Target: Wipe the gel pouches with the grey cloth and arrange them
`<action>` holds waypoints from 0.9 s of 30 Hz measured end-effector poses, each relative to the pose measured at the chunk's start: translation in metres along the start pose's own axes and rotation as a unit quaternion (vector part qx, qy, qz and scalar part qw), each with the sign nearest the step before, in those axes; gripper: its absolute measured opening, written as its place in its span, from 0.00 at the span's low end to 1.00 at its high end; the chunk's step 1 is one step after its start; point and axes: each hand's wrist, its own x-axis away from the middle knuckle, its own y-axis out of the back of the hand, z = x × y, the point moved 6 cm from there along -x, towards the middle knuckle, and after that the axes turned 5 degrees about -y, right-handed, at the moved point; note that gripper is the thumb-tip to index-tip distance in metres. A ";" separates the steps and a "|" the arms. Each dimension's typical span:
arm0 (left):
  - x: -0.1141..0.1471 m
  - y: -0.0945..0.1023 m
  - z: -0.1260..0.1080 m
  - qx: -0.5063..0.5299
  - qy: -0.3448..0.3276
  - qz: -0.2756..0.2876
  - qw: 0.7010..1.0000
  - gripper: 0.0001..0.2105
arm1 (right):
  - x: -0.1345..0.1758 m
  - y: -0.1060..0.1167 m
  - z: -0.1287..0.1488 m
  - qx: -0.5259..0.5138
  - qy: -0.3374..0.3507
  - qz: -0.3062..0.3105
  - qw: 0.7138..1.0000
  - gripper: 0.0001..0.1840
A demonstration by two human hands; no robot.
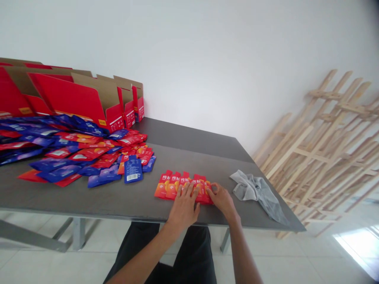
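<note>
Several red and orange packets [161,188] lie face up in an overlapping row near the table's front edge. Over the middle of that row rests my left hand [185,205], its fingers stretched out and the thumb apart, touching the packets from above. At the row's right end my right hand [222,200] has its fingers curled, with thumb and fingertips closed on the edge of the last red packet [207,197]. Part of that packet is hidden beneath the fingers. A single blue packet [133,170] with a barcode lies left of the row, away from both hands.
A large pile of red and blue packets [89,154] covers the table's left side. Open red cardboard boxes [71,94] stand behind it against the wall. A crumpled grey cloth [248,187] lies to the right. Wooden slatted frames [319,146] lean beyond the dark table's [183,152] right edge.
</note>
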 end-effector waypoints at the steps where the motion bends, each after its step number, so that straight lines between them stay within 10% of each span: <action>1: 0.000 0.001 -0.001 0.005 -0.002 -0.002 1.000 0.26 | 0.000 0.000 0.000 0.002 0.000 0.000 1.000 0.17; 16: 0.000 0.003 -0.004 0.016 0.015 0.012 1.000 0.26 | 0.004 0.005 -0.008 0.032 -0.033 -0.012 0.999 0.15; 27: 0.004 -0.001 -0.020 0.029 -0.098 0.032 0.994 0.26 | 0.012 0.029 0.015 0.141 -0.089 -0.042 0.985 0.25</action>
